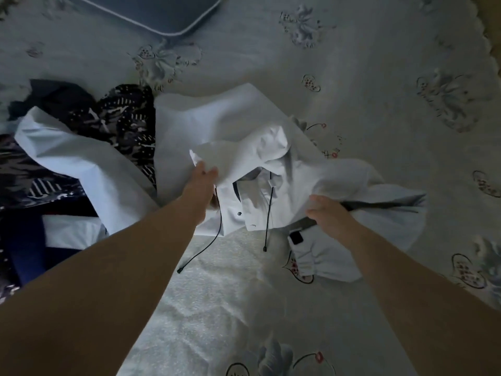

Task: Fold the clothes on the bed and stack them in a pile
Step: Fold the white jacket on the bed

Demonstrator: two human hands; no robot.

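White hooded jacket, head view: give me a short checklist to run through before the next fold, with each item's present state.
1. Left hand grips the white hooded jacket at the hood edge: ok.
2. Right hand holds the jacket's right side: ok, though blurred.
3. Jacket spread flat for folding: not ok, it is bunched and creased.
4. Drawcords tucked away: not ok, both hang loose over the bedspread.
5. Jacket apart from the unfolded clothes heap: not ok, its left side meets the heap.
6. Folded pile begun: cannot tell, none shows clearly.
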